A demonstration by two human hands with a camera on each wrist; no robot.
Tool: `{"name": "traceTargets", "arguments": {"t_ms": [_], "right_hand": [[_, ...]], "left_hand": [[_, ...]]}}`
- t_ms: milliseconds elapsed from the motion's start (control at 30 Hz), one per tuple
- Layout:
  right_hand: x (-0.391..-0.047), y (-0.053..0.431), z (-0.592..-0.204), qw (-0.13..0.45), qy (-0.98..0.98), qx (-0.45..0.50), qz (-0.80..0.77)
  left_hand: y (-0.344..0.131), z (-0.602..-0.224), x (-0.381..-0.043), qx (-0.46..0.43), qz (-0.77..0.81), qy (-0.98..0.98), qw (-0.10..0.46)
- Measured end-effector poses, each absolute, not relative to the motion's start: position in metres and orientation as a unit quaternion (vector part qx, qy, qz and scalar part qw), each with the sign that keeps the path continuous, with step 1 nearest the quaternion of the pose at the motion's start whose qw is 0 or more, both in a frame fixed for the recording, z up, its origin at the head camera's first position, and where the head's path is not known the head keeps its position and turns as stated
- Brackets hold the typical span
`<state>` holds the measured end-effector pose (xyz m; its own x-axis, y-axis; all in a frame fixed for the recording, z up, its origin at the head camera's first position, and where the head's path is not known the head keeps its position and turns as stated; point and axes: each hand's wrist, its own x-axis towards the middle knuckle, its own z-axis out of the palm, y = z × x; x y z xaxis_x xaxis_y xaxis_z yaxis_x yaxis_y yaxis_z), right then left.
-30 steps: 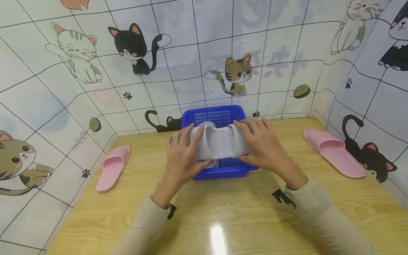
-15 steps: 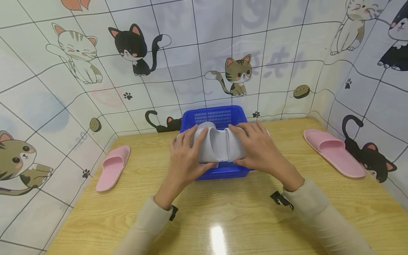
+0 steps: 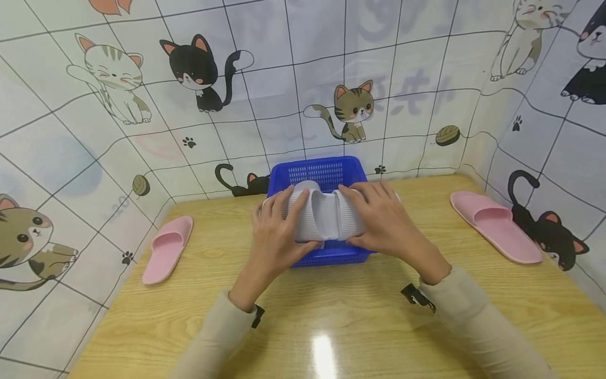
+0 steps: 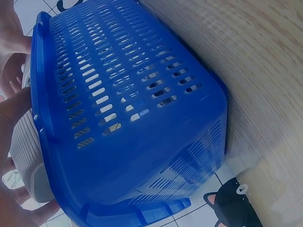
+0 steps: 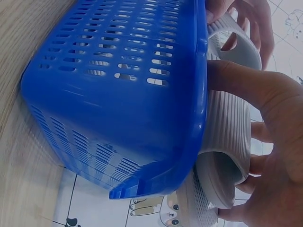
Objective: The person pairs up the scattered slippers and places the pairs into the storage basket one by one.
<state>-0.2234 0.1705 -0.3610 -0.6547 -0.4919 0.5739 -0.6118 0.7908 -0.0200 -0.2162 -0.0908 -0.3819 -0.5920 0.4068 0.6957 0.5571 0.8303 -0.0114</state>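
The left hand (image 3: pixel 272 226) and the right hand (image 3: pixel 385 218) are each curled round a light-grey slipper, thumb on the near side and fingers over the far side, open only as wide as the strap between. The left-hand slipper (image 3: pixel 305 218) and the right-hand slipper (image 3: pixel 350 216) are held end to end, overlapping, above the blue plastic basket (image 3: pixel 355 172). At twelve o'clock from the left-hand slipper, a rounded pale piece (image 3: pixel 307 185) shows inside the basket. Pink slippers lie on the wood-grain table (image 3: pixel 331 305): one (image 3: pixel 168 250) between eight and nine o'clock from the basket, another (image 3: pixel 497 226) near three.

Only the wrist views show the slotted outer walls in full; the right one also looks into a ribbed strap (image 5: pixel 229 123). Whether the grey pair touches the rim, I cannot tell.
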Motion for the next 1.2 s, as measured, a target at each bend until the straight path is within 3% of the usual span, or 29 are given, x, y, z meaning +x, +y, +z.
{"name": "traceTargets", "arguments": {"t_ms": [1200], "right_hand": [[-0.2213,0.1662,-0.3625,0.291,-0.898,0.311,0.109]], "left_hand": [[-0.088,-0.3836,-0.2151,-0.277,-0.103,-0.879,0.375]]}}
